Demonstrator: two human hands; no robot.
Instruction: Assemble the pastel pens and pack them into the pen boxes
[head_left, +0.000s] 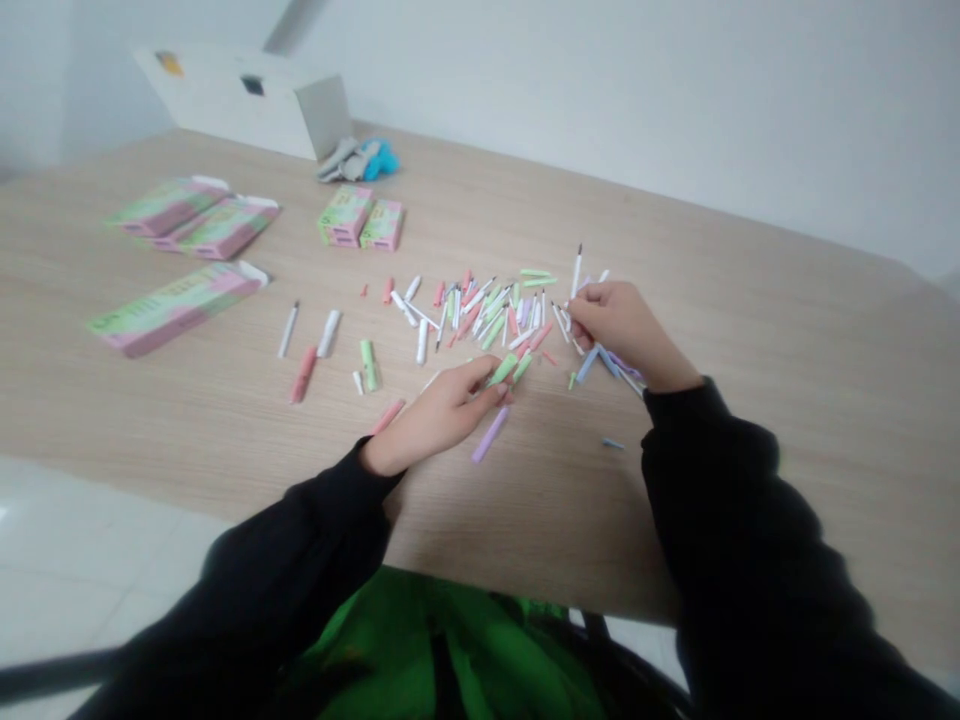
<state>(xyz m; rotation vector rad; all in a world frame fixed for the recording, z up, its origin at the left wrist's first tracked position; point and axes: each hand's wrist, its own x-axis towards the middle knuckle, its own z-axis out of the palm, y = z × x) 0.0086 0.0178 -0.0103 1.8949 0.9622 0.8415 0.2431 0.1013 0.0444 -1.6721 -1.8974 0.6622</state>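
Note:
My left hand (pixel 450 408) is closed on a light green pen-like tube (pixel 503 369), held between thumb and fingers. A second green piece (pixel 523 367) lies close by its fingertips; I cannot tell whether it is held too. Upright in the pinched fingers of my right hand (pixel 616 325) is a slim white stick with a dark pointed tip (pixel 577 270). Between and behind the hands spreads a loose pile of white sticks and coloured tubes (pixel 491 310). A purple tube (pixel 490 435) lies just below my left hand. Blue pieces (pixel 589 362) sit under my right hand.
Pink-and-green boxes (pixel 180 308) lie at the left, with smaller boxes (pixel 382 225) farther back. Behind those are a crumpled grey and blue cloth (pixel 360 160) and a white box (pixel 247 100). Several loose tubes (pixel 303 375) lie left of my left hand.

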